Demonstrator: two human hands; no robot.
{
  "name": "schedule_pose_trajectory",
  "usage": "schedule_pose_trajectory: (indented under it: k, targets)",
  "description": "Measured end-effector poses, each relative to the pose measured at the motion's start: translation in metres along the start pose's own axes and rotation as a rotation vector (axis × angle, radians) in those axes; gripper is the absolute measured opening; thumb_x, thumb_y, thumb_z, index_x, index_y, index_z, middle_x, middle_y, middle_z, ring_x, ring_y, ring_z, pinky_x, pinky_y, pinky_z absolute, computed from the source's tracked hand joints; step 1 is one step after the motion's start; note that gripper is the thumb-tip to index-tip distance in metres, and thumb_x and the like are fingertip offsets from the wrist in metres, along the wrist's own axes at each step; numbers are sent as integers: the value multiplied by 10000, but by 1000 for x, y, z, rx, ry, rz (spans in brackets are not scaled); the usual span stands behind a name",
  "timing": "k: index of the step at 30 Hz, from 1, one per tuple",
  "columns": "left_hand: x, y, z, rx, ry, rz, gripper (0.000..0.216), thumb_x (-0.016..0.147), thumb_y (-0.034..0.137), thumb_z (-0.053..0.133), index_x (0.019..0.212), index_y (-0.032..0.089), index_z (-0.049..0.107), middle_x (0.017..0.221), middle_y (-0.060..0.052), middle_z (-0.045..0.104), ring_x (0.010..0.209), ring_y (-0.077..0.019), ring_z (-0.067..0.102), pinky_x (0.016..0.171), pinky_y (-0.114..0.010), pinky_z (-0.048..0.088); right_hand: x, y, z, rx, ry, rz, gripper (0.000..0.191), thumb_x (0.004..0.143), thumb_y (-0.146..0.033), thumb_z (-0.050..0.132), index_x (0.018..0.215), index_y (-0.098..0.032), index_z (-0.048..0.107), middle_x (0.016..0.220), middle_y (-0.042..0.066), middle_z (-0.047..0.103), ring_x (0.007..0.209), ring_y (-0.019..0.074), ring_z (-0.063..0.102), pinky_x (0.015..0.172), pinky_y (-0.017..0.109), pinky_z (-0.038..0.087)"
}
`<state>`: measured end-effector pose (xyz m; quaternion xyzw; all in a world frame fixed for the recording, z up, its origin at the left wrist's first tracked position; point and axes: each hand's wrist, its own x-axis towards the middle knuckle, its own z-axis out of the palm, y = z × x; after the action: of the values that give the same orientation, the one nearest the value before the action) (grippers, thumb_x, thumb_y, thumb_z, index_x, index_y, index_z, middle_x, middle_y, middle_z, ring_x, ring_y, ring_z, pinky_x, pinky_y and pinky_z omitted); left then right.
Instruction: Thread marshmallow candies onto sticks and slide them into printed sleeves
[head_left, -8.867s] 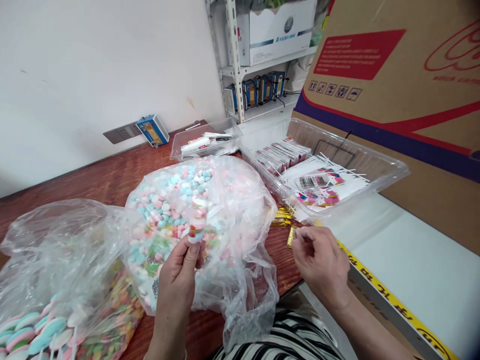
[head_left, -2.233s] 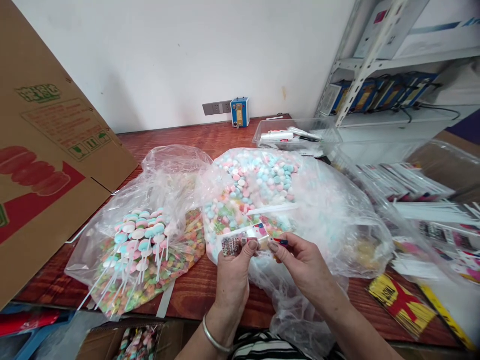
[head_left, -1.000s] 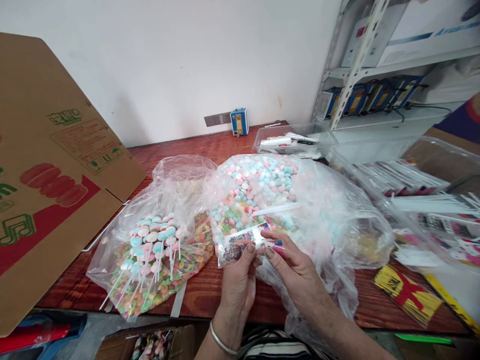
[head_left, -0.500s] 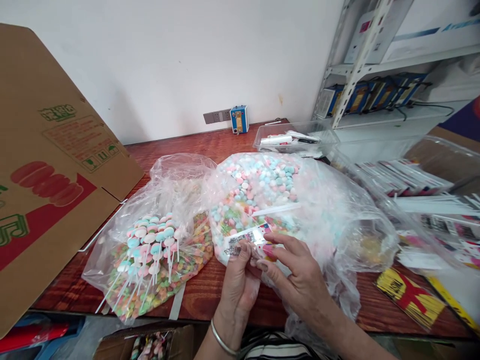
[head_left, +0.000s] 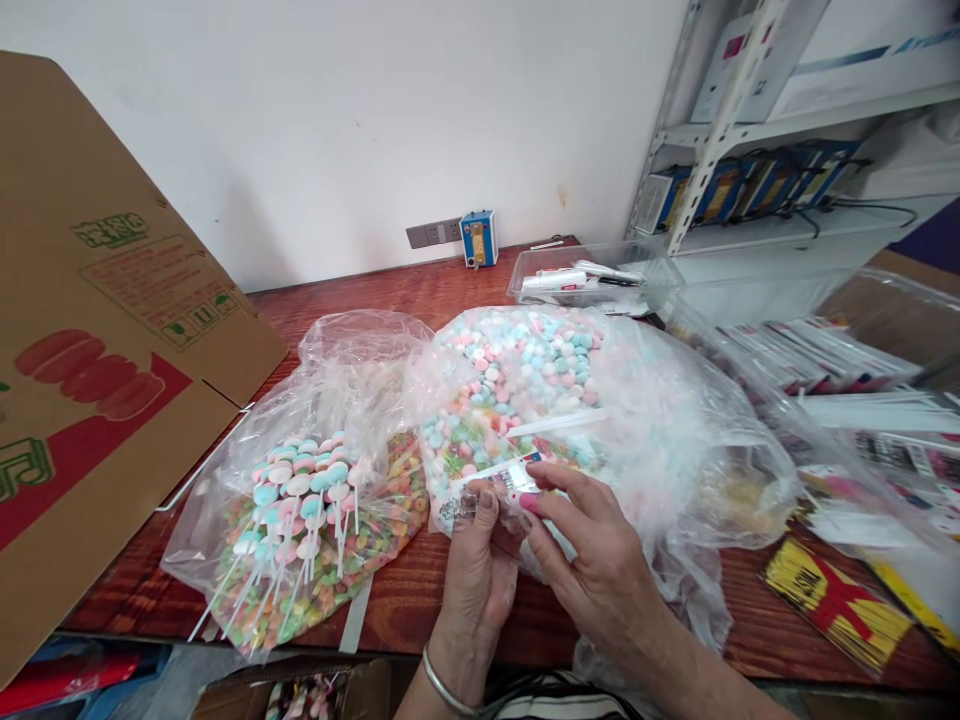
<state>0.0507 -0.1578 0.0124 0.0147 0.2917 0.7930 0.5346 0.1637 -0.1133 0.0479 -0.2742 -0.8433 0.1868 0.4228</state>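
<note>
Between my two hands, in front of the large candy bag, is a small printed plastic bag (head_left: 517,474) with white, pink and dark print. My left hand (head_left: 480,565), with a bangle at the wrist, is closed on its lower left part, thumb on top. The fingers of my right hand (head_left: 592,535) are closed on its right edge; whether anything is inside the bag I cannot make out. Behind it lies a big clear bag of pastel candies (head_left: 525,365), a white stick (head_left: 559,422) on top. At the left, several candy lollipops (head_left: 307,490) rest on a bag of ring candies (head_left: 330,590).
A cardboard box (head_left: 112,330) stands at the left. Clear plastic bins (head_left: 592,270) holding pens and flat packets stand at the back and right. A yellow-and-red bundle (head_left: 832,600) lies at the right front edge. An open carton (head_left: 360,690) sits below the table.
The printed bag has tilted slightly between my fingers, and my right fingertips have shifted a little on it. The view has moved slightly; other things lie as before.
</note>
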Motion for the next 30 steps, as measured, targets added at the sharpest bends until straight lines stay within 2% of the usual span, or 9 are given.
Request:
schedule_pose_trajectory:
  k: [4,7,11,17,21,24,26,28,30]
  targets:
    - [-1,2,0,109,-110,1,147,760,204,769,782,167,628,626,41,555,559,-58,526,545,-152,461,1,2,1,-32,33,28,111,900,-140,563,951,-203,639,1151,115,635,1093,259,577,912,447,475]
    - [1,2,-5,48,-7,-66,183,717,195,802,796,161,641,622,48,550,510,-38,496,501,-132,440,1,1,-1,0,-3,16,79,887,-189,611,955,-211,644,1180,113,627,1108,264,570,922,447,475]
    - [5,3,-11,-93,95,-174,252,624,165,857,745,152,636,599,60,545,462,-21,483,459,-113,435,0,-4,-4,44,-4,11,174,845,-238,683,1013,-223,644,1204,111,620,1096,266,582,914,437,491]
    - [7,4,-16,-140,45,-227,181,707,193,804,803,173,651,673,37,611,506,-42,539,493,-130,481,2,-13,-10,92,13,-20,230,836,-267,691,1058,-240,635,1188,99,621,1102,263,588,910,423,508]
    - [3,9,-12,-216,55,-238,241,649,118,821,775,148,618,633,48,562,450,-24,454,450,-121,444,2,-18,-19,200,6,-33,227,866,-262,650,1090,-242,614,1209,90,602,1124,251,581,945,412,491]
    - [-10,28,-5,-199,-60,-160,281,651,144,828,712,148,553,605,62,471,453,-14,396,445,-108,412,9,-17,-25,288,-4,-3,209,902,-223,588,1108,-251,609,1219,75,595,1157,237,565,982,388,456]
    - [-25,50,-4,-185,-163,-45,308,657,166,831,688,152,525,621,60,453,460,-14,369,434,-104,389,20,-17,-22,321,-40,30,194,920,-213,561,1098,-262,619,1207,59,607,1157,227,564,982,366,441]
    - [-45,76,-8,-182,-232,100,295,678,153,814,678,156,519,629,57,460,450,-14,346,412,-100,365,33,-20,-11,354,-141,63,156,930,-233,550,1055,-269,636,1105,32,654,1058,203,608,902,321,463]
    - [-65,102,-15,-188,-262,255,253,728,124,765,676,162,521,630,52,473,454,-23,358,406,-97,357,46,-28,8,395,-330,97,131,940,-257,531,996,-267,650,955,-1,689,878,167,639,766,272,475]
